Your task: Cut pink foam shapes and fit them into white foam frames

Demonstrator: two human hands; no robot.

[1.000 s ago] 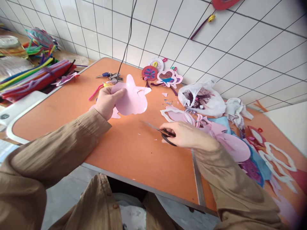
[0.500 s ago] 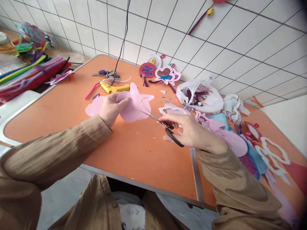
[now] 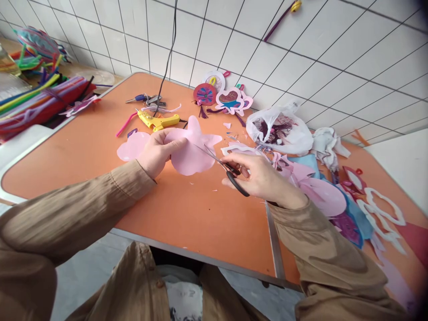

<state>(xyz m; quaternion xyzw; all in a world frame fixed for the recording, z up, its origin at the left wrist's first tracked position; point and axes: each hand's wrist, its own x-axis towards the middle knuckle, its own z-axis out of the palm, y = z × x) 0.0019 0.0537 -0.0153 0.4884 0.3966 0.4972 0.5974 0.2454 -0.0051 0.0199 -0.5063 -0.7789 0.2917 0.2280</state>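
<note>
My left hand (image 3: 158, 154) pinches a pink paper cut-out (image 3: 194, 156) with rounded lobes between thumb and fingers, above the orange table. Black-handled scissors (image 3: 238, 183) are in my right hand (image 3: 259, 174), their blades apart and reaching over the right part of the pink paper. Another pink lobed piece (image 3: 132, 146) lies just left of my left hand. Behind the paper rests a yellow glue gun (image 3: 158, 121) with a pink stick in its back end. Small paper scraps (image 3: 230, 136) are scattered beyond the scissors.
Keys (image 3: 155, 100) lie at the table's back left. Finished paper ornaments (image 3: 230, 100) sit near the tiled wall. A white plastic bag (image 3: 294, 131) and a heap of pink pieces (image 3: 326, 198) spread along the right. Colourful pipe cleaners (image 3: 43, 104) lie at far left.
The pink paper has shifted slightly right and turned a little in my left hand. My right hand with the scissors has moved slightly left and up, its blades further over the paper.
</note>
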